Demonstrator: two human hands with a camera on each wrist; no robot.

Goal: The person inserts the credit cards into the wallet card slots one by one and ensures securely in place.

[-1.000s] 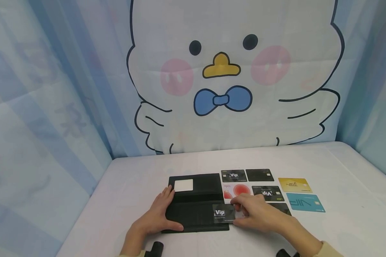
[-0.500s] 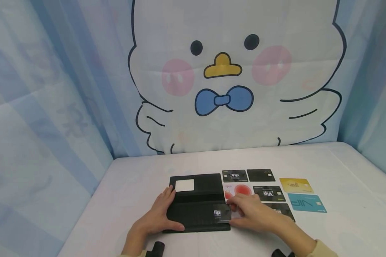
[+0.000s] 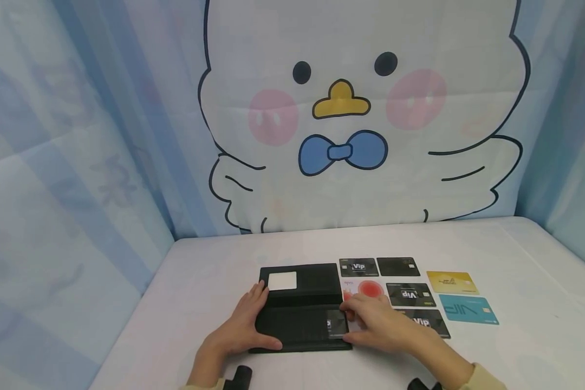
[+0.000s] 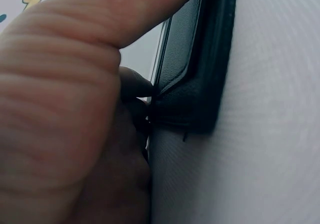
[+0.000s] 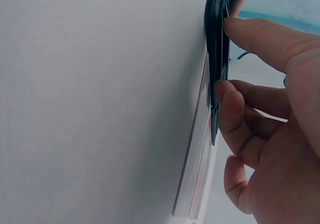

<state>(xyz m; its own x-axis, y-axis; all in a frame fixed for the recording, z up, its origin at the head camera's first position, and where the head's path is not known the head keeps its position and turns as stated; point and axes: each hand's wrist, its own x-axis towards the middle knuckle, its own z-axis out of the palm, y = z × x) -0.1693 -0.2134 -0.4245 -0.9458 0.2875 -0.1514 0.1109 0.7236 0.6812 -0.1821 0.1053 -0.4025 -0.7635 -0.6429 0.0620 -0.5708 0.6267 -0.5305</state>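
An open black wallet [image 3: 292, 325] lies flat on the table, with a white card [image 3: 283, 281] in its far half. My left hand [image 3: 244, 322] rests on the wallet's left edge, fingers stretched along it and thumb laid over the near half. At the right edge, my right hand [image 3: 377, 325] pinches a black card [image 3: 338, 324] between thumb and fingers. The card's left portion is tucked inside the wallet's near pocket, hiding most of its lettering. Seen from the right wrist, the thumb and fingertips are right at the wallet's side [image 5: 216, 44].
Right of the wallet lie several loose cards: a black Vip card [image 3: 358, 267], a plain black one [image 3: 398, 266], a red-and-pink one [image 3: 370, 288], two more black Vip cards [image 3: 411, 295], a gold one [image 3: 452, 282] and a blue one [image 3: 469, 309]. A cartoon-printed curtain [image 3: 341, 195] hangs behind.
My right hand has slid the black card leftward, deeper into the wallet's near pocket, so its Vip print is now mostly covered. The left hand stays put on the wallet.
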